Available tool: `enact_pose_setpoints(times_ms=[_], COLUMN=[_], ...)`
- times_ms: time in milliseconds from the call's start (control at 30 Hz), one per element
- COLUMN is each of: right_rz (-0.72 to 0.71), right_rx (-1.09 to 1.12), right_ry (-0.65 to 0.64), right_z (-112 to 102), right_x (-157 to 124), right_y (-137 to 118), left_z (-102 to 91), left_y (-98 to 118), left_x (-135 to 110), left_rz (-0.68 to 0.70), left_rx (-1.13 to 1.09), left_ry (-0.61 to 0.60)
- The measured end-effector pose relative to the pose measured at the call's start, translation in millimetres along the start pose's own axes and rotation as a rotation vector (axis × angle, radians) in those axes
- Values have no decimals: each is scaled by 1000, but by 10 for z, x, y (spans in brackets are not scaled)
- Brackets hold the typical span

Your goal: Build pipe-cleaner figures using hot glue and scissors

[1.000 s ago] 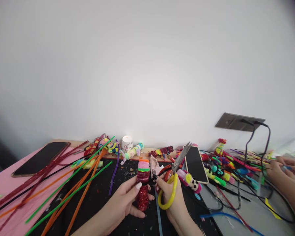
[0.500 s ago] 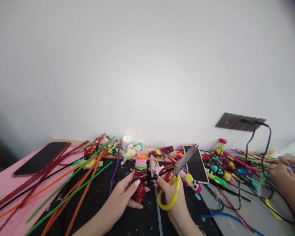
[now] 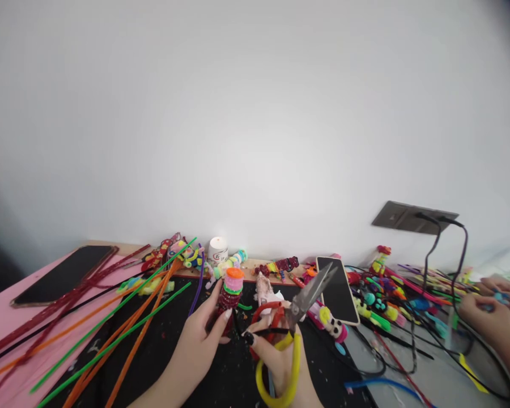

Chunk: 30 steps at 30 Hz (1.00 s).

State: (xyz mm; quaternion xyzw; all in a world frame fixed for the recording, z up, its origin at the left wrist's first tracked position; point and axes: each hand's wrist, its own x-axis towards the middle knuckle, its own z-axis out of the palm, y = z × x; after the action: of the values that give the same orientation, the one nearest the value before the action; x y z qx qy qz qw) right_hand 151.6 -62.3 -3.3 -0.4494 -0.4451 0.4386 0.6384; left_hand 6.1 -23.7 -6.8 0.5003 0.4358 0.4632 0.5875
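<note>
My left hand [image 3: 198, 340] is wrapped round a small figure of coiled pipe cleaners [image 3: 230, 292], dark red below with green, pink and orange rings on top, and holds it upright over the black mat [image 3: 170, 345]. My right hand [image 3: 276, 354] grips yellow-handled scissors [image 3: 295, 323]; their grey blades point up and to the right. Its fingers also pinch a thin black strand near the figure's base. A red pipe cleaner [image 3: 266, 309] curls beside the scissors.
Long green, orange and red pipe cleaners [image 3: 123, 317] lie across the pink sheet [image 3: 8, 323] and mat at left, by a phone [image 3: 62, 275]. A second phone [image 3: 338, 289], craft figures and cables crowd the right. Another person's hands [image 3: 491, 309] work at far right.
My left hand has carried the figure to the left and tilted it. My right hand with the scissors has dropped lower and nearer, and the blades now point up-right from a lower spot.
</note>
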Motion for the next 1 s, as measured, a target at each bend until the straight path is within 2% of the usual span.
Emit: enact_pose_setpoints(times_ms=[100,267,367,433,633,800,1000], right_rz=[30,-2,-121,-149,-242,-318,-333], right_rx=[17,-92,-312,-501,-974,-1196,-1333], right_ry=[-54,-122,-19,6,-37,-59,-81], right_z=[47,-66,-216,-306,-415,-401,-410], right_x=[-70,26,142,212,313,308,317], right_y=[45,-9,-63,-80,-154,-211,-156], left_z=[5,-28,-59,-72,-92,-95,-69], left_y=[-12,28,68,91,102,120,160], left_x=[-8,50,85,95,101,99,66], left_rz=[17,-111,-137,-173,-202,-195,-188], left_rx=[-24,-150,-260,-324,-438,-481,-453], left_ry=[-12,49,51,36,32,27,25])
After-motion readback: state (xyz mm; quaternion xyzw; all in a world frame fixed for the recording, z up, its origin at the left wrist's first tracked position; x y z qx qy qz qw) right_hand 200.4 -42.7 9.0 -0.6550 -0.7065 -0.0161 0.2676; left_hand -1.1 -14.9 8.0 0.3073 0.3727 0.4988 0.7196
